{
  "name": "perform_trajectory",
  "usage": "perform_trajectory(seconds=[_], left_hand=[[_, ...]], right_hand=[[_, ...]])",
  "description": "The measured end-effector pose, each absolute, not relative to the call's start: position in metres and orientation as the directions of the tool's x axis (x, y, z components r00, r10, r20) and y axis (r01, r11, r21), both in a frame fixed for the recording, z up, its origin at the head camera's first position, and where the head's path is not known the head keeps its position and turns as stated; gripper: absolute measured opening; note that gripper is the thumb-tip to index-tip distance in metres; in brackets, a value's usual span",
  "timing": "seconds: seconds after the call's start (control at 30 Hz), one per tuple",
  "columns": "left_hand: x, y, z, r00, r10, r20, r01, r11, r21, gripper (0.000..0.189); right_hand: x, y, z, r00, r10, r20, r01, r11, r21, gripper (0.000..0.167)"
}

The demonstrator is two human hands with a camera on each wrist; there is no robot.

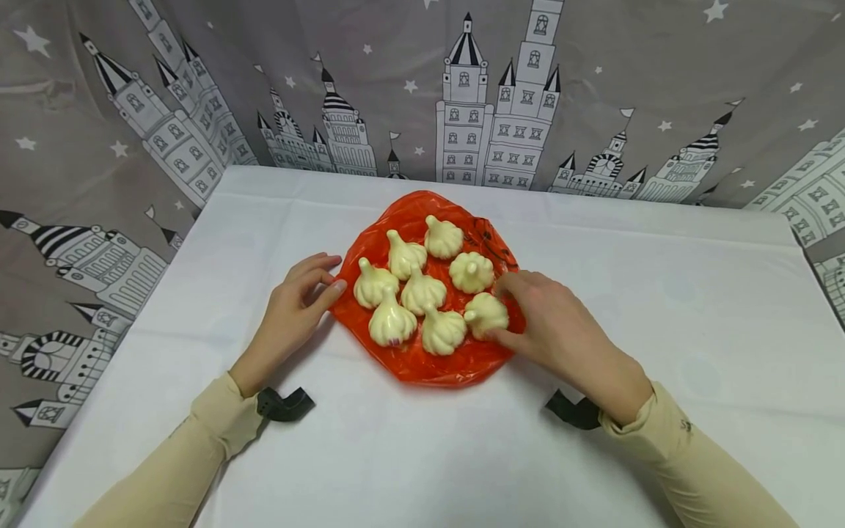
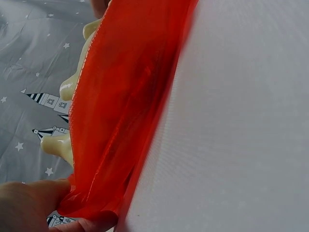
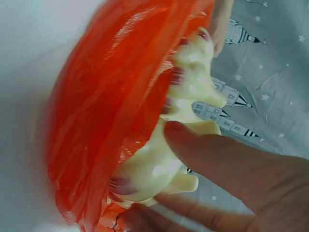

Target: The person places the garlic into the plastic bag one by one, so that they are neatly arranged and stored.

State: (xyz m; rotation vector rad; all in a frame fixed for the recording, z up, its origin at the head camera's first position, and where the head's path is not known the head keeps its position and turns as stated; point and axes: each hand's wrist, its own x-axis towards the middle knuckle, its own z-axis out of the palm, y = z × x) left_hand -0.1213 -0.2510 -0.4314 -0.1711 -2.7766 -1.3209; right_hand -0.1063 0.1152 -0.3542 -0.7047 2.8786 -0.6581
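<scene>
A red plastic bag, rolled open into a round shape, holds several pale garlic bulbs with glossy surfaces. At the bag's left edge, my left hand pinches the red plastic between thumb and fingers. My right hand reaches over the right rim and grips the rightmost garlic bulb between thumb and fingers. In the right wrist view this bulb shows purple streaks near its base and still lies within the bag. The bag's side hides the lower parts of the bulbs in both wrist views.
A white cloth covers the table under the bag. Behind it hangs a grey curtain printed with castles and stars. Black straps sit at both wrists, just above the table.
</scene>
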Motion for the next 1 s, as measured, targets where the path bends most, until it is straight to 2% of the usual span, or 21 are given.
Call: perform_trajectory(seconds=[0.17, 0.27, 0.5, 0.67, 0.83, 1.0], left_hand=[[-0.121, -0.2502, -0.4302, -0.993, 0.072, 0.089, 0.114, 0.625, 0.772, 0.024], [-0.1212, -0.2498, -0.4302, -0.994, 0.072, 0.084, 0.111, 0.622, 0.775, 0.024], [-0.1218, -0.2505, -0.4312, -0.993, 0.072, 0.092, 0.117, 0.622, 0.774, 0.023], [-0.1217, -0.2511, -0.4311, -0.992, 0.074, 0.104, 0.127, 0.622, 0.773, 0.022], [-0.1217, -0.2509, -0.4313, -0.992, 0.075, 0.104, 0.128, 0.616, 0.777, 0.022], [-0.1215, -0.2502, -0.4311, -0.992, 0.074, 0.101, 0.125, 0.615, 0.778, 0.023]], right_hand=[[-0.107, 0.115, -0.3564, -0.84, -0.543, -0.01, -0.479, 0.75, -0.456, 0.055], [-0.1072, 0.1151, -0.3579, -0.847, -0.531, -0.019, -0.47, 0.766, -0.438, 0.059], [-0.1087, 0.1124, -0.3615, -0.896, -0.444, -0.002, -0.407, 0.823, -0.397, 0.042], [-0.1099, 0.1122, -0.3608, -0.906, -0.423, -0.008, -0.386, 0.835, -0.393, 0.04], [-0.1094, 0.1154, -0.3568, -0.899, -0.438, -0.006, -0.398, 0.821, -0.41, 0.05], [-0.1091, 0.1182, -0.3565, -0.859, -0.51, -0.044, -0.439, 0.779, -0.448, 0.061]])
